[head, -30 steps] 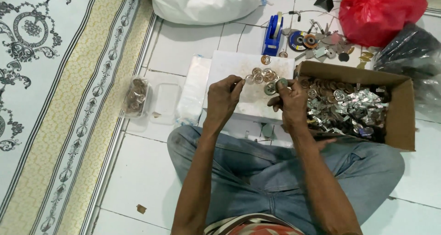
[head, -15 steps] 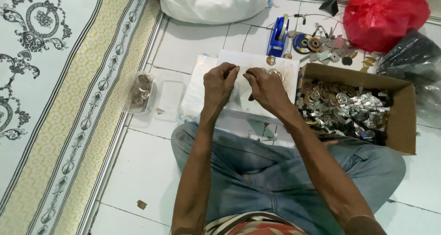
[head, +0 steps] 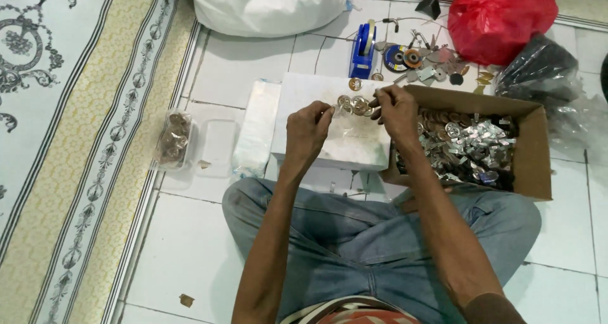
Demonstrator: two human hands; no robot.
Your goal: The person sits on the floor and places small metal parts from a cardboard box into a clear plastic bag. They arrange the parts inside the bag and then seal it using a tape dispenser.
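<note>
Holding a small clear bag (head: 342,118) open over the white board (head: 329,140) on the floor.
My left hand (head: 308,131) fingers pinch its edge; right hand (head: 396,109) fingers pinch a round metal piece (head: 373,102). I'd keep the mouth wide.

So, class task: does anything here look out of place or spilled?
Yes. Small metal parts lie scattered loose on the tiles beyond the cardboard box, and a brown scrap sits alone on the floor.
</note>
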